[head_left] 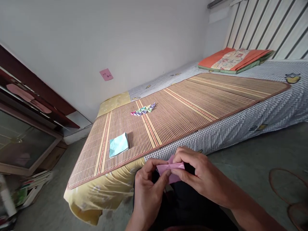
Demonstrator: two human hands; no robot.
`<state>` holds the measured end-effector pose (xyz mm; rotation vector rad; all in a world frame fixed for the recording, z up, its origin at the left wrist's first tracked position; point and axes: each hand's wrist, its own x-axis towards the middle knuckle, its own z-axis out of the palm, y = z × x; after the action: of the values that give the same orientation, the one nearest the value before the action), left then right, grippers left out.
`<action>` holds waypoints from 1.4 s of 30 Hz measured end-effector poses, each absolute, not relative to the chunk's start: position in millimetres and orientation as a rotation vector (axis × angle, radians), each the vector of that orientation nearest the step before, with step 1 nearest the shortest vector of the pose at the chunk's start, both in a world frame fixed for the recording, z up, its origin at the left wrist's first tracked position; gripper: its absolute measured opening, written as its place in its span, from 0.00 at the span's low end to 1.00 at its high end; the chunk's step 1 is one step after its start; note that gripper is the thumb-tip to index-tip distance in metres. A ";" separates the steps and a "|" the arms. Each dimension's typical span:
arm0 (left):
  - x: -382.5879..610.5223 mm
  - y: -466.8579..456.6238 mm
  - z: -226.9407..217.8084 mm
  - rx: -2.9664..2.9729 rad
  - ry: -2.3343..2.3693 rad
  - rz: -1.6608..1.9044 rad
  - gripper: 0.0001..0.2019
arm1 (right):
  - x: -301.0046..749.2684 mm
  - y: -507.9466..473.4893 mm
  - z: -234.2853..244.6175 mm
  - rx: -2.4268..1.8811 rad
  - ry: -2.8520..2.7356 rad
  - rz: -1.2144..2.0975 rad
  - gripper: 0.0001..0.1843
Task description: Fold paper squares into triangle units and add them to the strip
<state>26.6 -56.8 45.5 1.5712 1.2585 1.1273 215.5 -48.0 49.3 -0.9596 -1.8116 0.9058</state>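
Observation:
A pink sheet of folded paper (176, 166) is held between both hands above my lap, just off the bed's front edge. Thumb and fingers of my left hand (150, 179) pinch its left side. My right hand (198, 168) grips the right side, its thumb pressing near the middle crease. Part of the paper is covered by my fingers. On the mat lies a light blue stack of square paper (119, 145). Farther back sits a zigzag row of small folded paper pieces (143, 109) in several colours.
A striped bamboo mat (178, 128) covers much of the bed, over checked and yellow sheets. Folded orange cloth (234, 60) lies at the far right. A pink note (106, 74) is stuck to the wall. At left stands a glass-fronted cabinet (31, 166); a cable (279, 192) lies on the floor at right.

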 end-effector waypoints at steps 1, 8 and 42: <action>27.1 -57.6 46.0 1.580 1.267 1.158 0.06 | 215.4 -48.3 49.7 -0.951 -1.810 0.902 0.06; 31.3 -57.9 45.5 1.453 1.238 1.226 0.21 | 218.0 -49.2 51.4 -0.892 -1.766 0.891 0.09; -17.6 -7.5 80.6 1.381 1.117 1.399 0.17 | 157.8 19.8 75.4 -0.689 -1.412 1.265 0.13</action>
<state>-17.6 -7.5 80.6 1.3811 1.1167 1.3987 157.8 19.8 75.4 -0.6889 -1.4123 1.2651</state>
